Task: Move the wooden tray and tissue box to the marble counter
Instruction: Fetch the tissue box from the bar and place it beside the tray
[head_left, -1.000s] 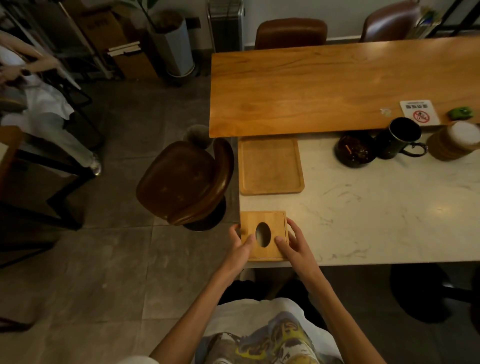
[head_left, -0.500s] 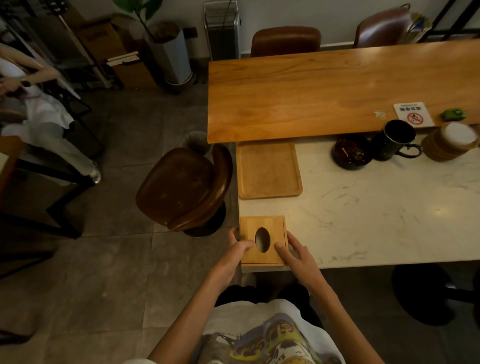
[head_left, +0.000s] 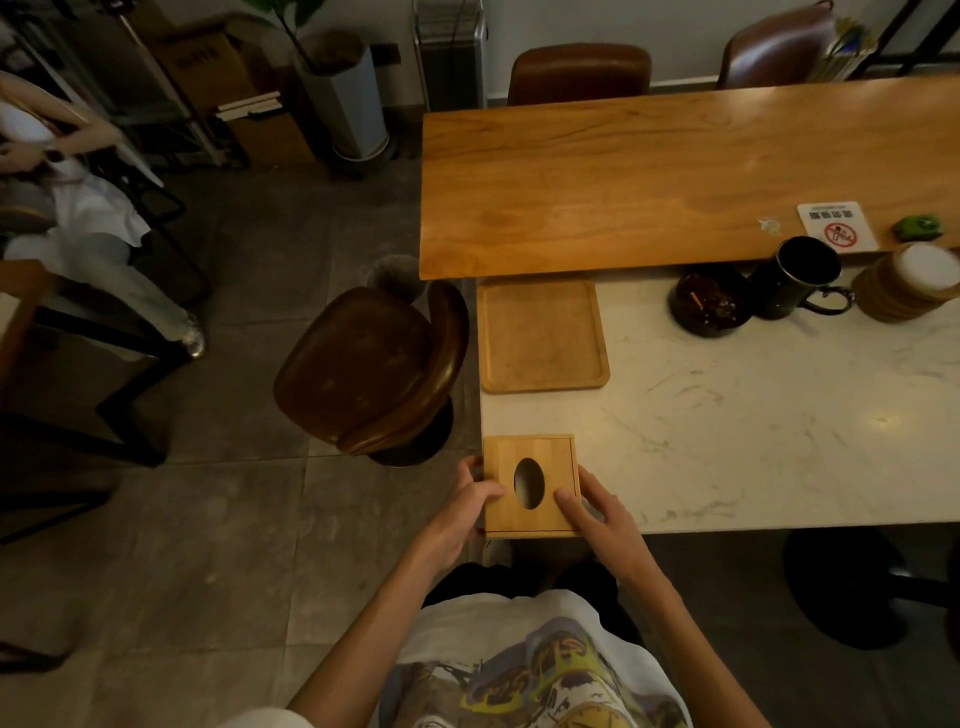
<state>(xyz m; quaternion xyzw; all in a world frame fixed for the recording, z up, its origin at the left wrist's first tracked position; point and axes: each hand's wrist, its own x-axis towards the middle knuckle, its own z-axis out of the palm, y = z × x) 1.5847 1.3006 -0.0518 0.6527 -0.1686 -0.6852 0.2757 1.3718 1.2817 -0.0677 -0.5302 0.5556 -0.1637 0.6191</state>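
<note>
A square wooden tissue box with an oval hole in its lid stands on the near left corner of the white marble counter. My left hand grips its left side with the thumb on the lid. Fingers of my right hand press on its right side and lid. The flat wooden tray lies empty on the counter farther back, against the edge of the raised wooden table.
A brown leather chair stands just left of the counter. At the back right of the counter are a dark ashtray, a black mug and a stack of coasters. A seated person is at far left.
Both hands stay on the tissue box at the counter's corner; the left thumb has slid further onto the lid. The view has tilted down slightly.
</note>
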